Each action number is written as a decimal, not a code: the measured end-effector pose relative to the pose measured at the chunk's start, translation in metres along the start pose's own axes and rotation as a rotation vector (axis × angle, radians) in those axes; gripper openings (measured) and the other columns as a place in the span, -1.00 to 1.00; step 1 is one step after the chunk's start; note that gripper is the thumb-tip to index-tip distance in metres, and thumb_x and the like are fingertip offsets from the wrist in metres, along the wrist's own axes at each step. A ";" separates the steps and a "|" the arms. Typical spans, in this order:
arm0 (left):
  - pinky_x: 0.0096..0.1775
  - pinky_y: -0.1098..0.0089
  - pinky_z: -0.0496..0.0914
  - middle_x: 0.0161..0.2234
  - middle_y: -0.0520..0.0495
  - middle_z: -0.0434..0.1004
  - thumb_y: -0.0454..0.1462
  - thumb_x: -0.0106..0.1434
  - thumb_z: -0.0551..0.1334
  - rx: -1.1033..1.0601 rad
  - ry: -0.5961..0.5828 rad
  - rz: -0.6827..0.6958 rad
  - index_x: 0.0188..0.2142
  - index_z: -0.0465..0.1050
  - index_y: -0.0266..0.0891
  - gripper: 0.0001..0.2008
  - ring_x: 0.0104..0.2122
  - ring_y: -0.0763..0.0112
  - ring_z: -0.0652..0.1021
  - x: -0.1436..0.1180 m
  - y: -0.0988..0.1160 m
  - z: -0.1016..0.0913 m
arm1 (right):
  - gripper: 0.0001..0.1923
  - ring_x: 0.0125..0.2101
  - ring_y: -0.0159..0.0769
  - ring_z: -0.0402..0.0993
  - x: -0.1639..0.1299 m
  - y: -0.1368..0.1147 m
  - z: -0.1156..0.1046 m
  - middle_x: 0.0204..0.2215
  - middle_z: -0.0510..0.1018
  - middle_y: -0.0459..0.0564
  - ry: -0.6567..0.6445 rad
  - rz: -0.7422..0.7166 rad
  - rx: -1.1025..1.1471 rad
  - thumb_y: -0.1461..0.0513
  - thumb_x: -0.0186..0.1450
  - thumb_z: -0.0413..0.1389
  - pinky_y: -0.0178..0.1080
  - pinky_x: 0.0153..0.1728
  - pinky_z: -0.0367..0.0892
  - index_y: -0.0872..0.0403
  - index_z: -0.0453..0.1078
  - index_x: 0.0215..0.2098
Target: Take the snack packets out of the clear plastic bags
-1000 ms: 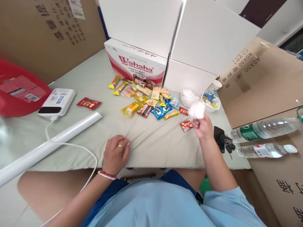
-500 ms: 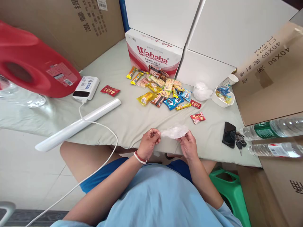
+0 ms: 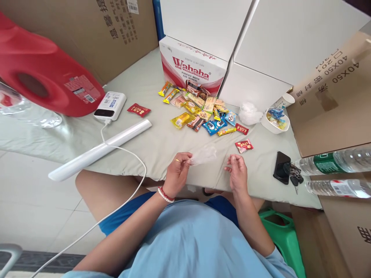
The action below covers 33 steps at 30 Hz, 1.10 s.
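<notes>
Two hands: both raised over the near edge of the cloth-covered table (image 3: 162, 146).
Left hand (image 3: 177, 173): fingertips pinched on one end of a thin clear plastic bag (image 3: 203, 155); bag hangs out to the right, above the cloth.
Right hand (image 3: 238, 174): fingers loosely curled, partly open, holding nothing; apart from the bag.
Right, mid-distance: black phone (image 3: 281, 166) with keys (image 3: 294, 174) touching it.
Left: white tube (image 3: 100, 150).
Far: snack packets (image 3: 203, 114) heaped before the Wahaha box (image 3: 191, 69); white bowl (image 3: 275, 120) beside them.
</notes>
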<state>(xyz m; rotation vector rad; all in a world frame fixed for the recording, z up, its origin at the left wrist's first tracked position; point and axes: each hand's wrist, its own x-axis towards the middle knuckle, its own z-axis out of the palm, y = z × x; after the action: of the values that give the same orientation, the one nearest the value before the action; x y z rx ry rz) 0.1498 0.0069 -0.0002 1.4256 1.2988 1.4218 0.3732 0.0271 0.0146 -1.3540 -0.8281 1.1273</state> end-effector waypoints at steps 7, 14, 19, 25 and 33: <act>0.00 0.23 0.47 -0.05 -0.19 0.54 -0.19 0.48 0.09 0.139 -0.114 0.181 -0.21 0.41 -0.15 -0.82 -0.05 0.29 0.56 -0.014 0.008 0.009 | -0.59 -0.44 -0.36 0.37 0.003 0.002 0.024 -0.39 0.50 -0.15 -0.136 0.072 -0.023 0.06 0.04 0.42 -0.32 -0.48 0.35 -0.03 0.47 -0.21; -0.08 0.27 0.48 -0.04 -0.16 0.46 -0.06 0.42 0.18 -0.014 0.144 -0.200 -0.10 0.33 -0.16 -0.76 -0.05 0.28 0.54 -0.010 -0.014 -0.001 | -0.69 -0.52 -0.42 0.27 0.004 -0.009 0.025 -0.47 0.43 -0.18 -0.208 0.063 0.110 0.05 0.08 0.42 -0.32 -0.48 0.27 -0.03 0.51 -0.29; 0.04 0.12 0.42 0.04 -0.24 0.41 -0.03 0.31 0.31 0.206 0.105 0.150 0.07 0.33 -0.18 -0.55 0.05 0.15 0.47 -0.004 0.012 0.004 | -0.70 -0.54 -0.43 0.24 -0.005 -0.011 0.025 -0.43 0.46 -0.15 -0.264 0.024 0.015 0.01 0.12 0.41 -0.33 -0.54 0.21 -0.04 0.54 -0.29; 0.00 0.13 0.40 -0.22 -0.12 0.61 -0.06 0.20 0.38 0.111 -0.245 -0.057 -0.20 0.55 -0.17 -0.72 -0.14 0.16 0.56 0.016 0.012 0.023 | -0.64 -0.65 -0.51 0.01 -0.011 -0.016 0.021 -0.59 0.29 -0.24 -0.345 0.113 0.008 -0.07 0.14 0.39 -0.37 -0.66 -0.01 -0.02 0.49 -0.34; -0.33 0.42 0.30 -0.42 0.08 0.46 -0.09 0.00 0.49 -0.460 0.183 -0.454 -0.37 0.50 -0.19 -0.69 -0.44 0.51 0.38 0.032 -0.012 -0.005 | -0.62 -0.62 -0.50 0.06 -0.005 -0.008 -0.024 -0.60 0.28 -0.24 -0.165 0.070 -0.079 -0.04 0.12 0.41 -0.37 -0.62 0.03 0.03 0.48 -0.34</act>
<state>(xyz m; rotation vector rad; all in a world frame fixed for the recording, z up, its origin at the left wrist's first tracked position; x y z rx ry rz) 0.1391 0.0400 -0.0032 0.6606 1.2048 1.4325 0.3956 0.0161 0.0205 -1.3775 -0.9591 1.2858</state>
